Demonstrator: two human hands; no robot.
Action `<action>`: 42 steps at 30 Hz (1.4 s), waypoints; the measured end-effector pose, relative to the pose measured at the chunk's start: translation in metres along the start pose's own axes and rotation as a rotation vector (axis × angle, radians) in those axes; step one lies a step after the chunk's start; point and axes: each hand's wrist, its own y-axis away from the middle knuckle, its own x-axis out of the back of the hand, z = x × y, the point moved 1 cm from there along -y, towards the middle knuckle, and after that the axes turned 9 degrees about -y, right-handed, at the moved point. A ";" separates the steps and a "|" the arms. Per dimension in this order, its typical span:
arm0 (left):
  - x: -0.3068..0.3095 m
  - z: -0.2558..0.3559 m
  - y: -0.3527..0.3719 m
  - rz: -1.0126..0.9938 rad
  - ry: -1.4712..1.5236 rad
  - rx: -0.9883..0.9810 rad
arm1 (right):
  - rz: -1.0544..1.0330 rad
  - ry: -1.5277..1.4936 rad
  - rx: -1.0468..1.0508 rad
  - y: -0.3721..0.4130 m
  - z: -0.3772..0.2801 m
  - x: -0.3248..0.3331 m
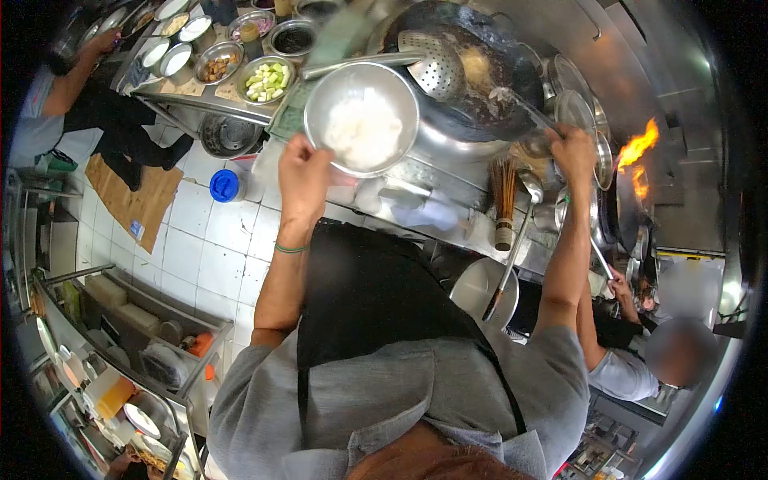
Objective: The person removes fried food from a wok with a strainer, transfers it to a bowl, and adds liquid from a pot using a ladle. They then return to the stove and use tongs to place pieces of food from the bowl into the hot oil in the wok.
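Observation:
My left hand point(304, 180) is closed at the near rim of a round metal bowl point(314, 120), which holds a soft white food point(364, 132). My right hand point(573, 154) is wrapped round the handle of a long-handled metal utensil point(528, 106). Its far end reaches into a large dark wok point(516, 76), but I cannot make out the exact shape of its head. A perforated skimmer point(432, 68) rests over the wok's left side, its handle pointing left above the bowl. Something pale and browned point(478, 66) lies in the wok.
A bamboo brush point(504, 208) and a ladle point(524, 216) lie by the counter's front edge, above a white pot point(486, 292). Ingredient bowls point(266, 80) fill the left counter. Flames point(638, 148) rise at right, near another person's hand point(621, 290). Another person stands far left.

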 end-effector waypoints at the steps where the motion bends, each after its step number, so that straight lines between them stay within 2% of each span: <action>1: 0.004 0.003 0.001 -0.005 -0.002 -0.013 | -0.021 -0.012 -0.001 -0.007 0.011 -0.024; 2: 0.007 0.005 0.001 -0.012 -0.004 -0.024 | -0.043 -0.023 -0.006 -0.008 0.016 -0.035; 5: 0.015 0.018 0.003 -0.031 0.003 -0.020 | 0.072 0.001 -0.089 0.001 0.008 -0.032; 7: 0.021 0.023 0.004 -0.040 0.029 -0.017 | 0.175 -0.178 0.041 0.011 0.004 -0.004; 8: 0.021 0.026 0.005 -0.054 0.038 -0.013 | 0.138 -0.189 0.036 0.028 -0.031 0.034; 9: 0.020 0.032 0.006 -0.048 0.024 -0.008 | 0.141 -0.284 0.156 0.038 -0.043 0.054; 10: 0.015 0.039 0.007 -0.051 0.012 -0.002 | 0.035 -0.400 0.080 0.053 -0.070 0.078; 13: 0.004 0.050 0.007 -0.078 -0.028 -0.017 | -0.024 -0.315 0.444 0.082 -0.117 0.109; 15: 0.001 0.056 0.007 -0.113 -0.047 -0.023 | -0.076 -0.157 0.446 0.096 -0.152 0.116; 16: 0.000 0.059 0.009 -0.139 -0.050 -0.014 | -0.052 -0.175 0.499 0.100 -0.161 0.113; 19: 0.002 0.055 0.003 -0.228 -0.051 -0.035 | -0.172 -0.099 0.456 0.100 -0.177 0.109; 23: 0.006 0.038 -0.006 -0.209 -0.002 -0.041 | -0.010 -0.177 0.474 0.105 -0.172 0.124; 27: 0.021 0.016 -0.011 -0.172 -0.021 0.045 | 0.110 -0.182 0.246 0.091 -0.149 0.146; 29: 0.028 0.010 -0.007 -0.146 -0.008 0.071 | 0.153 -0.024 0.146 0.071 -0.131 0.139; 30: 0.032 0.009 -0.005 -0.134 -0.005 0.078 | 0.180 0.050 0.095 0.058 -0.121 0.133; 32: 0.039 0.010 0.001 -0.116 0.009 0.104 | 0.098 0.193 0.020 0.024 -0.099 0.110; 34: 0.040 0.013 0.006 -0.100 0.048 0.107 | 0.031 0.203 0.014 -0.023 -0.053 0.059; 36: 0.041 0.017 0.007 -0.105 0.036 0.069 | -0.059 0.220 -0.072 -0.051 -0.040 0.022; 39: 0.044 0.031 0.010 -0.101 0.028 0.028 | -0.021 0.160 -0.181 -0.069 -0.024 -0.009; 40: 0.046 0.035 0.011 -0.077 0.025 0.018 | 0.107 0.133 -0.184 -0.062 -0.033 0.000; 42: 0.055 0.037 0.016 -0.032 0.030 0.013 | 0.278 0.048 0.051 -0.049 -0.041 0.026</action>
